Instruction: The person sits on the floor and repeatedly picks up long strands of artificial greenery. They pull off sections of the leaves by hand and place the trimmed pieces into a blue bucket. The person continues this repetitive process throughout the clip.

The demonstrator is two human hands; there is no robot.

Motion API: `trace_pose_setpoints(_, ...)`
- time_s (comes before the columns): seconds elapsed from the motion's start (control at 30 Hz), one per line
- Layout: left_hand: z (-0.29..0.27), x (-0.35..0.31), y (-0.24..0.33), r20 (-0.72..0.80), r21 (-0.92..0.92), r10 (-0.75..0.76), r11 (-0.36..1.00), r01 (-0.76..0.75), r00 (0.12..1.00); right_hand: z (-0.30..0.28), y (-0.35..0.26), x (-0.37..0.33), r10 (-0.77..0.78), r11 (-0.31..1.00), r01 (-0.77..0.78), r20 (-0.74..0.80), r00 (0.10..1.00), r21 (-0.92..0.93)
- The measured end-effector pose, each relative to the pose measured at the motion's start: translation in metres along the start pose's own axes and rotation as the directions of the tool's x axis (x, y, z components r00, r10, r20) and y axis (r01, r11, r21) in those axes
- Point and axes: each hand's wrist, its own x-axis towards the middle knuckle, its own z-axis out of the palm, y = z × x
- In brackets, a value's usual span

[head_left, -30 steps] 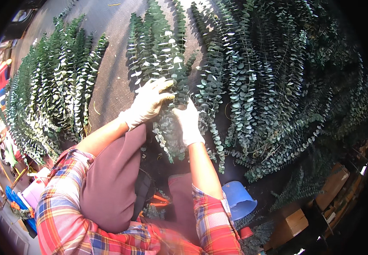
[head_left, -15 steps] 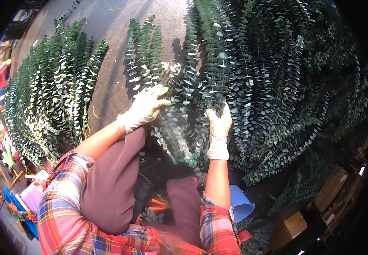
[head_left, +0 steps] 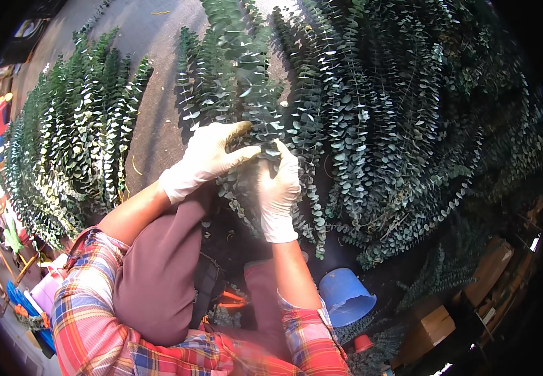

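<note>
My left hand [head_left: 205, 156], in a pale glove, curls around the stems of a eucalyptus bundle [head_left: 205, 78] that points away from me, its thumb and forefinger somewhat spread. Right against it is my right hand [head_left: 279, 191], gloved too, its fingers closed on a leafy eucalyptus stem [head_left: 240, 62] whose upper part is blurred. The hands partly cover the lower stems. A large heap of eucalyptus branches [head_left: 371, 125] lies to the right of my hands.
Another eucalyptus pile [head_left: 83, 131] lies on the left of the dark surface [head_left: 158, 125]. A tipped blue bucket [head_left: 346, 297] is beyond my right forearm, near a cardboard box [head_left: 437, 329]. Orange-handled cutters [head_left: 234, 299] sit between my legs.
My right hand has moved left from the heap to my left hand, bringing a eucalyptus stem with it. The left hand has shifted slightly. More of the blue bucket shows.
</note>
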Motion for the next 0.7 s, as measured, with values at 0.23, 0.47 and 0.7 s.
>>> trace_pose_setpoints(0.23,0.003,-0.009,-0.017,0.158,-0.839,-0.316,0.456,0.296,0.935,0.014,-0.024,-0.011,0.297,0.618,-0.614,0.577,0.761,0.491)
trace_pose_setpoints(0.47,0.01,-0.012,-0.028,0.259,-0.875,-0.294,0.331,0.353,0.92,0.009,-0.008,0.007,0.32,0.288,-0.827,0.766,0.558,0.482)
trace_pose_setpoints(0.7,-0.003,-0.011,-0.009,0.276,-0.908,-0.252,0.248,0.338,0.927,-0.007,0.011,0.028,0.474,0.343,-0.802,0.647,0.598,0.489)
